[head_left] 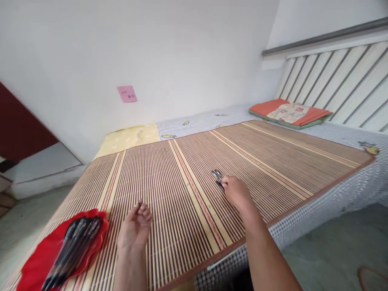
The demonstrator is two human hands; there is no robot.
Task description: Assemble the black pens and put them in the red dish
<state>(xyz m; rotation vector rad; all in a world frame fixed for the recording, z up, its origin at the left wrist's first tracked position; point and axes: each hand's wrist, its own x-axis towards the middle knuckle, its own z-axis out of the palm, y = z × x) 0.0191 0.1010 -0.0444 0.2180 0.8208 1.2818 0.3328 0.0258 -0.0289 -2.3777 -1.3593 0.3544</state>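
Note:
My right hand (238, 193) is closed at the fingertips around the near end of a few dark pens (217, 176). The pens are low over or against the striped bamboo mat (163, 182); I cannot tell which. To the left, my left hand (138, 222) is turned palm up, its fingers curled in and the thumb pressed to the index finger. Something small and dark shows at that fingertip, too small to name. Beside it on the mat sits a red scalloped plate (34, 258), which bears a bundle of black pens (74, 246).
A folded orange and green cloth (263, 108) lies at the back right by a white slatted headboard (342, 76). A pink note (127, 93) is stuck on the wall. The bed's near edge shows a checked sheet (287, 232).

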